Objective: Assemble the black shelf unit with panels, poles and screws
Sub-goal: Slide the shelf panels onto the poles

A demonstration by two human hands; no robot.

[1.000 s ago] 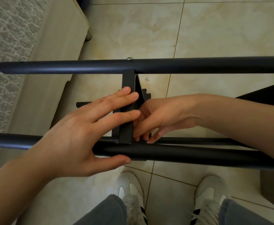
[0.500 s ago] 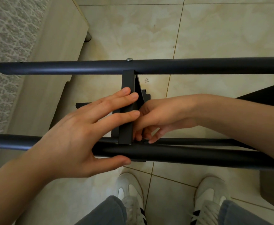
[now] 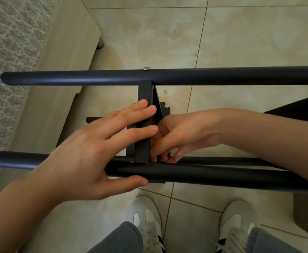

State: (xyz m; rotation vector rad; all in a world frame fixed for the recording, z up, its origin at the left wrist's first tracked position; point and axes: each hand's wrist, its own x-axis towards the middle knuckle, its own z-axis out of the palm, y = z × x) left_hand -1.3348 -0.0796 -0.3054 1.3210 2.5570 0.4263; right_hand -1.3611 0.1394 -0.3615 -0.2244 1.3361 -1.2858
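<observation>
Two black poles run across the view: the far pole (image 3: 222, 76) carries a silver screw head (image 3: 146, 68), and the near pole (image 3: 213, 177) lies close to me. A black panel edge (image 3: 144, 92) bridges them, seen edge-on. My left hand (image 3: 94, 154) clamps the near pole, thumb under it and fingers spread over the panel edge. My right hand (image 3: 184, 134) reaches in from the right. Its fingertips are curled and pinched at the joint where panel meets near pole. Whatever they pinch is hidden.
A light wooden furniture side (image 3: 62, 73) with a short round leg (image 3: 100, 42) stands at the left, next to a patterned fabric (image 3: 7, 52). Beige floor tiles (image 3: 240, 33) lie below. My white shoes (image 3: 239, 221) are under the near pole. Another black panel (image 3: 302, 108) shows at right.
My right fingers have shifted slightly at the joint, curling tighter against the near pole. The left hand and the frame have stayed in place.
</observation>
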